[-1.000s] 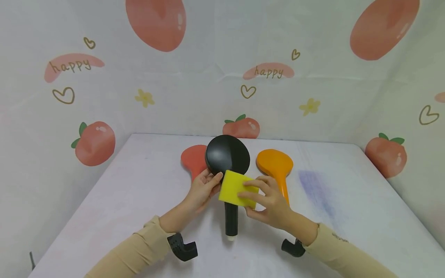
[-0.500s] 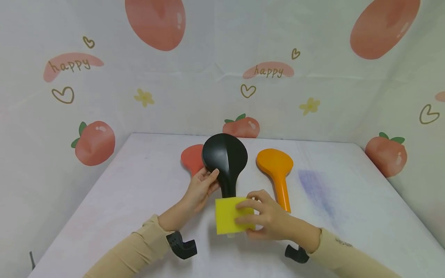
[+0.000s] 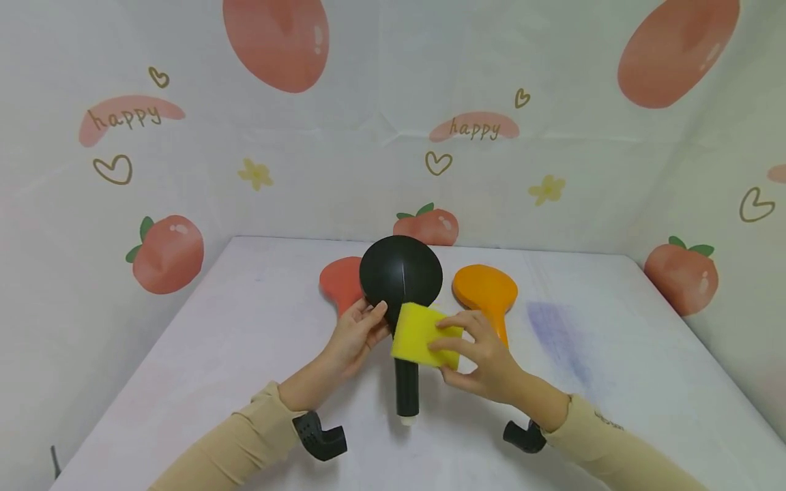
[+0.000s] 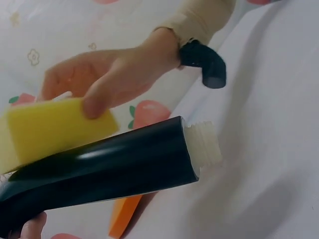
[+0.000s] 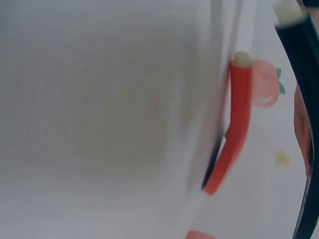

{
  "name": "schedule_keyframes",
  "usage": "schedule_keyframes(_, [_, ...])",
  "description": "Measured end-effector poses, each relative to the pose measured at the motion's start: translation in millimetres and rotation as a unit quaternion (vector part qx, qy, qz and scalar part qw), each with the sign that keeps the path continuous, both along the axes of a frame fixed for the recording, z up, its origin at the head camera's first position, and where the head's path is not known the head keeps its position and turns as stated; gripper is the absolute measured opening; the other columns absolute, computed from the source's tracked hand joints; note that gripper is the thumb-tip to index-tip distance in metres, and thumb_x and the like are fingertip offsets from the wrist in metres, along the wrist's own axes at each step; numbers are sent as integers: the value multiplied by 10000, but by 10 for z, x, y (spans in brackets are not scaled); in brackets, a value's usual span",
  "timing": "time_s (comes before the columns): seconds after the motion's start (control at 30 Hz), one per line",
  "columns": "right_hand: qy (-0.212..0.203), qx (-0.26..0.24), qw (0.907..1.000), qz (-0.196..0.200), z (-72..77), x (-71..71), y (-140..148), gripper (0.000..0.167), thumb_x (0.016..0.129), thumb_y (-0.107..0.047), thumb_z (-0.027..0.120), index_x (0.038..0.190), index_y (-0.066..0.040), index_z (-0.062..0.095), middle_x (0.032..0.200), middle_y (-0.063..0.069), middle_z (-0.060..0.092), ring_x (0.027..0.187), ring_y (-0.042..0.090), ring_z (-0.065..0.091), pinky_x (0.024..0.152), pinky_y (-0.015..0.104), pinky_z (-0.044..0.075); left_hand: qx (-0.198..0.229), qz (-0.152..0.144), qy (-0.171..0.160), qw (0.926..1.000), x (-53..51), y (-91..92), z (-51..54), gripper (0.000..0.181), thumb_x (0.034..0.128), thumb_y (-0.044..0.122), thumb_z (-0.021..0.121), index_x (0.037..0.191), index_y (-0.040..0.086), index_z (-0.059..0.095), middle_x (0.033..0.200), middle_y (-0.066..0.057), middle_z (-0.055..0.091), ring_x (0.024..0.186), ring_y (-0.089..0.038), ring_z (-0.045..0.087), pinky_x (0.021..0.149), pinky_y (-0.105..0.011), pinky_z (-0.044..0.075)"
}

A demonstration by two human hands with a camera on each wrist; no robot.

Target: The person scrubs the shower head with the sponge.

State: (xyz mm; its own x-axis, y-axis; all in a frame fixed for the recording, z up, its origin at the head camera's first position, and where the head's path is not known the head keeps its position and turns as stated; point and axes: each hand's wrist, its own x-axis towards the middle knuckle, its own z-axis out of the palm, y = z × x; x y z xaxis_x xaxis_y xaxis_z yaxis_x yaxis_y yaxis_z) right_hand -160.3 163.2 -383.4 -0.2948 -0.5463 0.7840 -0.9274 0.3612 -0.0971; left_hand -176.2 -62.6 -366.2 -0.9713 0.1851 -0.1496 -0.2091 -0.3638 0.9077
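In the head view, my left hand (image 3: pixel 356 335) grips a black handheld shower head (image 3: pixel 400 269) near its neck, with the handle pointing down toward me. A pale threaded end shows at the bottom of that handle (image 4: pixel 124 162) in the left wrist view. My right hand (image 3: pixel 485 354) pinches a yellow sponge (image 3: pixel 420 334) between thumb and fingers. The sponge lies against the upper handle and hides part of it. Behind my left hand rests a red shower head (image 3: pixel 340 278), partly covered. An orange shower head (image 3: pixel 485 286) lies to the right, its handle partly behind my right hand.
All of this is over a white table (image 3: pixel 245 327) with a bluish smear (image 3: pixel 559 337) on its right side. A white backdrop (image 3: pixel 344 164) with printed fruit rises behind. Black wrist mounts (image 3: pixel 322 440) hang below both forearms.
My right hand slid the sponge down to the handle's lower end half a second ago and is now back up near the neck. The black shower head has tilted slightly; my left hand keeps its grip.
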Motion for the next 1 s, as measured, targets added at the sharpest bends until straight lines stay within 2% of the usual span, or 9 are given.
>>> schedule_keyframes(0.17, [137, 641, 9954, 693, -108, 189, -25, 172, 894, -281, 533, 983, -203, 657, 1114, 62, 560, 1018, 234, 449, 902, 291, 433, 91, 120, 2, 9999, -7, -19, 0, 398, 966, 134, 492, 1300, -60, 396, 947, 64, 623, 818, -68, 622, 771, -181, 550])
schedule_keyframes(0.3, [251, 1091, 9895, 911, -148, 291, -23, 150, 884, -271, 552, 988, -228, 651, 1128, 26, 556, 1042, 237, 445, 876, 314, 473, 133, 172, -64, 9997, -15, -31, -6, 358, 974, 121, 468, 1277, -58, 403, 925, 67, 610, 803, -66, 615, 768, -180, 548])
schedule_keyframes(0.4, [364, 1158, 9890, 851, -135, 281, -14, 155, 890, -267, 523, 978, -234, 647, 1126, 17, 558, 1045, 242, 450, 858, 338, 488, 182, 209, -133, 9995, -23, -34, -8, 345, 974, 126, 469, 1267, -48, 410, 909, 65, 615, 798, -67, 615, 768, -182, 549])
schedule_keyframes(0.53, [455, 900, 9935, 533, -74, 178, 1, 191, 907, -277, 468, 950, -222, 646, 1118, 42, 563, 1034, 263, 456, 851, 371, 474, 253, 148, -168, 9994, -27, -39, -1, 340, 973, 138, 473, 1257, -39, 410, 889, 70, 621, 795, -70, 614, 770, -185, 549])
schedule_keyframes(0.67, [453, 419, 9980, 167, -12, 31, 19, 216, 912, -290, 467, 929, -179, 652, 1091, 86, 582, 1021, 286, 466, 884, 373, 423, 262, -76, -157, 9995, -21, -43, -6, 337, 981, 118, 445, 1269, -52, 395, 891, 74, 611, 801, -77, 596, 776, -181, 543])
schedule_keyframes(0.87, [97, -483, 9977, -460, 58, -129, 44, 267, 915, -317, 491, 927, -111, 659, 1085, 152, 565, 1009, 286, 473, 861, 303, 410, 305, -405, -51, 9987, -5, -33, -24, 333, 989, 96, 410, 1276, -67, 368, 894, 76, 600, 818, -66, 593, 796, -184, 538])
schedule_keyframes(0.93, [13, -585, 9969, -529, 64, -139, 51, 278, 914, -333, 495, 933, -110, 660, 1092, 154, 553, 1014, 278, 463, 829, 276, 411, 335, -436, -45, 9985, -5, -30, -27, 339, 990, 95, 407, 1284, -67, 359, 895, 76, 600, 821, -63, 595, 800, -185, 537])
schedule_keyframes(1.0, [-7, -579, 9976, -381, 58, -128, 54, 269, 912, -327, 501, 934, -111, 659, 1093, 155, 553, 1013, 276, 453, 843, 284, 392, 328, -431, -44, 9985, -5, -28, -22, 347, 991, 90, 400, 1298, -65, 352, 904, 73, 598, 825, -66, 594, 802, -187, 537])
